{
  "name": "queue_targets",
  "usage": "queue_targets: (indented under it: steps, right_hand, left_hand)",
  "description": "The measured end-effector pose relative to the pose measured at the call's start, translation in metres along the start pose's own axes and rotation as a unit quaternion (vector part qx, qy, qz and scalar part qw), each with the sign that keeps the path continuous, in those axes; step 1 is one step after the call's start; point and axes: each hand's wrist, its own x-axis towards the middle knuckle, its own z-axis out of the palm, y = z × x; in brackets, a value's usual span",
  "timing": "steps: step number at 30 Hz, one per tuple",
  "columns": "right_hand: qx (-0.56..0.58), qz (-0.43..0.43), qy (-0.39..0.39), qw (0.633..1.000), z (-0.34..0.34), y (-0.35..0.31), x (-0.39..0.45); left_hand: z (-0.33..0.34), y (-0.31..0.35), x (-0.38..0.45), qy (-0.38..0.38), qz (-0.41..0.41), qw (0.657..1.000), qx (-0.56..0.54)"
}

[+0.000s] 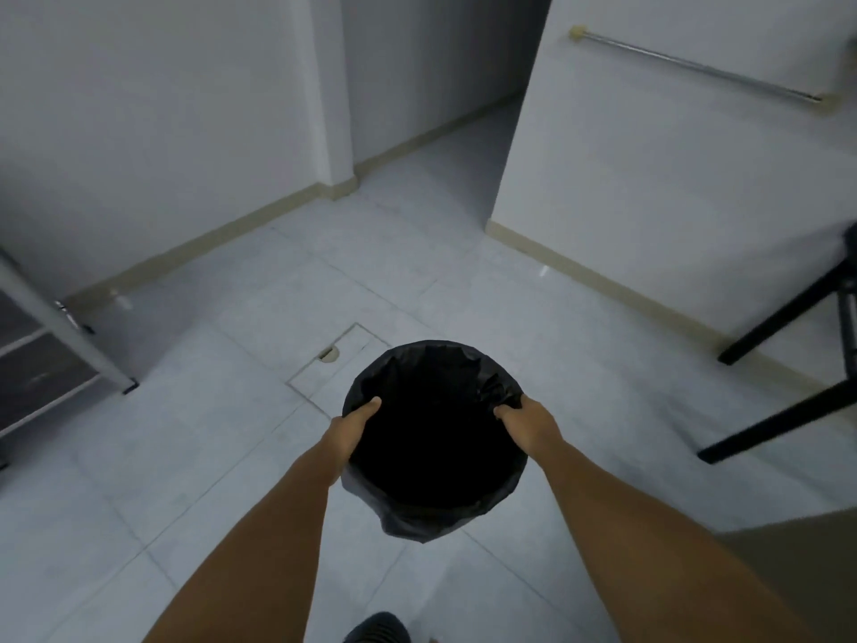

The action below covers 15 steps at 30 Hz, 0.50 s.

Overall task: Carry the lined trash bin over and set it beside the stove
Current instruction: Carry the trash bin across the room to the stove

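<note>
A round trash bin lined with a black plastic bag hangs in front of me above the tiled floor, its mouth facing up. My left hand grips the bin's left rim, thumb over the bag's edge. My right hand grips the right rim the same way. Both forearms reach forward from the bottom of the view. No stove is in view.
White walls meet at a corner ahead, with a dark doorway beyond. A floor hatch lies just past the bin. A metal rack stands at left, black stand legs at right, a wall rail upper right. My shoe shows below.
</note>
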Motion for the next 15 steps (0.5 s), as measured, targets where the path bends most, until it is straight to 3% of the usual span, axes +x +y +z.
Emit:
queue_targets:
  steps: [15]
  right_hand:
    - [-0.124, -0.123, -0.129, 0.976, 0.084, -0.194, 0.173]
  left_hand:
    - [-0.111, 0.085, 0.104, 0.135, 0.000, 0.980, -0.145]
